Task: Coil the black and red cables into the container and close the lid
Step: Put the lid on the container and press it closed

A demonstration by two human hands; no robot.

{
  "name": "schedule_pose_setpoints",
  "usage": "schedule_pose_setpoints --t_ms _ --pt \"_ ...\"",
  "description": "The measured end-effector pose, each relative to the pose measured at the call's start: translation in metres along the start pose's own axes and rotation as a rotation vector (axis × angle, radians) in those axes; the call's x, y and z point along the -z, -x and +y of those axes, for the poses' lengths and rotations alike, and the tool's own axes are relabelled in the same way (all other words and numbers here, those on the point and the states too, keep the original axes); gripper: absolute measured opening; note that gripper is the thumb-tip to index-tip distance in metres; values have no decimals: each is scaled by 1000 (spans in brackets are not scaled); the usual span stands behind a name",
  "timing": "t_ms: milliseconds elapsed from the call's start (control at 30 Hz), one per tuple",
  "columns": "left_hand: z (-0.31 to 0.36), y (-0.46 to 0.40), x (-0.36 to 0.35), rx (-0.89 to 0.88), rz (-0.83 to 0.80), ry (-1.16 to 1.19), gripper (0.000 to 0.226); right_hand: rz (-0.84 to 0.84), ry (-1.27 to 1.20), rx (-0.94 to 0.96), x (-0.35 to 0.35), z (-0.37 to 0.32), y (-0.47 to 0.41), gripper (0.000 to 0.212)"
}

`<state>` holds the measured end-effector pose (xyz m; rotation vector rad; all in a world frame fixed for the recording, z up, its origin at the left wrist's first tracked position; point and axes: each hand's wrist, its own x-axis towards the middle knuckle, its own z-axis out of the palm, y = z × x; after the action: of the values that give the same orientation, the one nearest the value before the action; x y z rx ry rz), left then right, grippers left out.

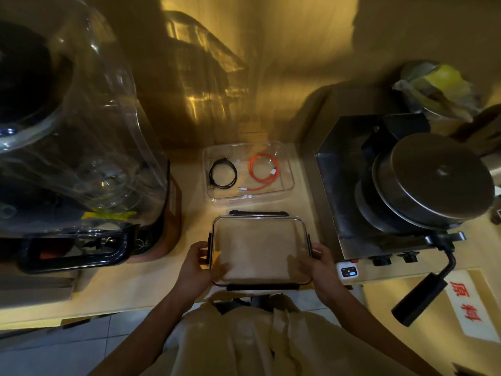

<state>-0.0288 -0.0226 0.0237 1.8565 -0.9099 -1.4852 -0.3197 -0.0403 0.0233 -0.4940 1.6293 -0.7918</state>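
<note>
— Looking at progress first: is the coiling done?

— It seems so. The black cable [222, 173] lies looped in the left half of the clear container [288, 169], and the red cable [263, 171] is looped in the right half, one white plug end trailing toward the near wall. The two coils lie apart. What is left, as I judge it, is the closing.

— Where is the lid?

— The clear lid [260, 251] with black latches is near the person, held level between both hands: left hand [195, 263] clasping its left edge, right hand [322, 263] its right edge, fingers curled under. It is not yet over the container, which sits farther back on the wooden counter [189, 202].

— Any room to move?

— A bare strip of counter separates lid and container. The blender housing [81, 147] crowds the left, the steel machine [393, 191] the right, and its black handle [423, 297] juts toward the person.
</note>
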Motion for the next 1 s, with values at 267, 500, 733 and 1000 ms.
schedule_pose_setpoints --t_ms 267,500,733,1000 --pt "24 23 -4 -132 -57 -168 108 65 -57 86 5 -19 20 43" --pt "52 26 -3 -393 6 -204 113 101 -83 214 0 -60 27 36" --pt "66 30 -5 -539 30 -329 127 103 -104 246 3 -86 35 36" --pt "77 35 -11 -598 139 -376 132 89 -108 264 2 -91 46 37"
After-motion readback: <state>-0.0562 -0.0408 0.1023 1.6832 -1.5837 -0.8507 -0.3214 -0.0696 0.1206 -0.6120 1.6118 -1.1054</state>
